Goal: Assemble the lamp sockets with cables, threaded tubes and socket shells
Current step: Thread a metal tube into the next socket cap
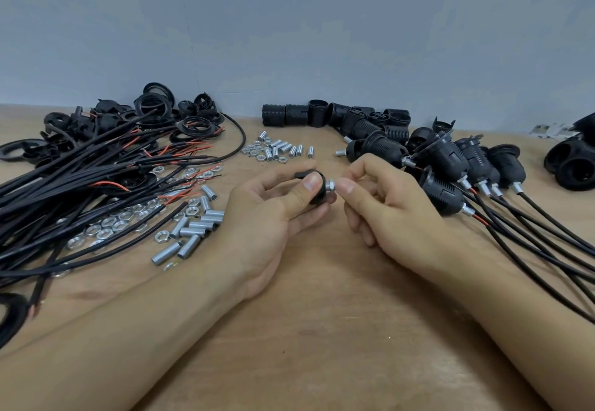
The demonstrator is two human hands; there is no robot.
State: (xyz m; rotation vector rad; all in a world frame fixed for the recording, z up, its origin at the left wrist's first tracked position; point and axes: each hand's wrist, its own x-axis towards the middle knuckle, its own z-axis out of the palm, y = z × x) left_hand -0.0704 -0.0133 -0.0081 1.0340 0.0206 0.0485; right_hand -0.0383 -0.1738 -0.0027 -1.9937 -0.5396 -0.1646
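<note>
Several finished sockets (450,169), cables already fitted, are laid in a group on the right of the worktop (322,330), so part of the batch is judged done. One more is being built at the centre: a black socket cap (314,186) is gripped in the curled fingers of the left hand (273,214), while a small metal threaded tube with its nut (330,185) is pinched at the cap's end by the thumb and forefinger of the right hand (386,214). Much is left: loose cables (96,166), tubes (196,233), nuts (112,220) and shells (322,114) are still piled on the left and at the back. Nothing is seen blocking the hands.
</note>
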